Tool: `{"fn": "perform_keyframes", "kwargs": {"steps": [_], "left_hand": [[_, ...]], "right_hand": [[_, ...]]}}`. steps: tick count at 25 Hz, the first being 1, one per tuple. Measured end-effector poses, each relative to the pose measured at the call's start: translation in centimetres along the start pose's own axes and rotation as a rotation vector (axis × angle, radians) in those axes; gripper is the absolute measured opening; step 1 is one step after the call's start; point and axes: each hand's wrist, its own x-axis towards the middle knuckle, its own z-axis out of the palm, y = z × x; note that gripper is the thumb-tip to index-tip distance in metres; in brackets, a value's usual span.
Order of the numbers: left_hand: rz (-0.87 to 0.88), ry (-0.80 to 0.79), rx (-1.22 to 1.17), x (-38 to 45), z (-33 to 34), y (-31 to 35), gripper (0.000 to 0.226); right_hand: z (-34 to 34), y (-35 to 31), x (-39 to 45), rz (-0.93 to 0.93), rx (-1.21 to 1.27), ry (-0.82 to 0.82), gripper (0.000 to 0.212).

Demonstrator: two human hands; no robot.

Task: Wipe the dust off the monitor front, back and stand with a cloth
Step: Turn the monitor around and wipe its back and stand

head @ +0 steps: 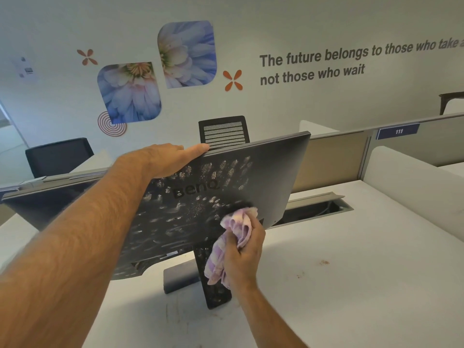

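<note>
A dark monitor (271, 172) stands on the white desk with its dusty back toward me, marked all over with pale fingerprint smudges. My left hand (173, 159) rests flat on the monitor's top edge, fingers straight. My right hand (244, 257) grips a bunched pink and lilac cloth (238, 223) and presses it against the lower right of the back panel. The dark stand (216, 292) and its grey base (180, 277) show below the panel, partly behind the cloth and my right hand. The screen side is hidden.
The white desk (351, 272) spreads to the right, with small brown specks on it. An open cable tray (316, 209) lies behind the monitor. Grey partitions (334, 156) and two black office chairs (223, 133) stand beyond.
</note>
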Motion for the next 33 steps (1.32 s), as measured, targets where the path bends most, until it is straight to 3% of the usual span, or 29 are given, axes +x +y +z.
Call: {"fn": "perform_keyframes", "kwargs": {"steps": [3,5,8,9,12,13,14,18,19,22,23,26,27,28,31,32,33], "left_hand": [[0.009,0.0,-0.01,-0.2,0.1,0.2,0.085],[0.009,-0.005,-0.018,-0.3,0.1,0.1,0.084],[0.01,-0.004,-0.027,-0.3,0.1,0.1,0.085],[0.012,-0.005,-0.028,-0.3,0.1,0.2,0.085],[0.019,-0.008,-0.023,-0.4,0.1,0.2,0.083],[0.016,-0.01,-0.023,-0.4,0.1,0.2,0.083],[0.01,-0.009,-0.021,-0.4,0.1,0.2,0.083],[0.0,-0.005,-0.005,-0.3,0.1,0.1,0.088],[-0.002,-0.006,-0.001,-0.3,0.1,0.1,0.09],[0.004,-0.011,0.016,-0.2,0.1,0.0,0.094],[0.005,-0.011,0.019,-0.1,0.1,0.0,0.094],[0.004,-0.007,0.029,0.0,0.1,-0.2,0.098],[0.001,-0.002,0.038,0.0,0.2,-0.2,0.099],[-0.001,0.004,0.049,0.0,0.2,-0.2,0.099],[0.002,0.009,0.057,0.1,0.3,-0.4,0.1],[0.0,0.01,0.055,0.2,0.3,-0.5,0.102],[-0.003,0.016,0.059,0.4,0.3,-0.6,0.104]], "right_hand": [[-0.2,0.2,1.3,0.379,0.054,-0.012,0.041],[-0.2,-0.5,1.1,0.332,0.023,-0.01,0.047],[0.1,-2.3,0.0,0.023,-0.003,0.011,0.065],[0.1,-2.3,0.3,0.038,0.004,0.022,0.062],[-0.1,-2.0,2.3,0.406,0.109,0.038,0.047],[-0.1,-2.1,2.6,0.451,0.124,0.033,0.047],[0.1,-2.6,2.5,0.404,0.108,0.027,0.05],[0.4,-3.7,1.1,-0.085,-0.059,0.038,0.057],[0.1,-3.2,1.6,-0.042,-0.064,0.045,0.054],[-0.3,-3.2,3.0,0.323,0.049,0.061,0.05],[-0.1,-3.6,2.9,0.273,0.008,0.057,0.051],[0.6,-5.4,1.6,-0.213,-0.115,0.052,0.054],[0.6,-5.4,1.8,-0.289,-0.136,0.056,0.056],[0.4,-5.2,2.3,-0.27,-0.146,0.069,0.057],[0.2,-4.9,3.8,0.089,-0.092,0.125,0.052],[0.4,-5.0,3.9,0.124,-0.106,0.119,0.052],[0.7,-5.3,3.7,0.038,-0.178,0.116,0.055]]}}
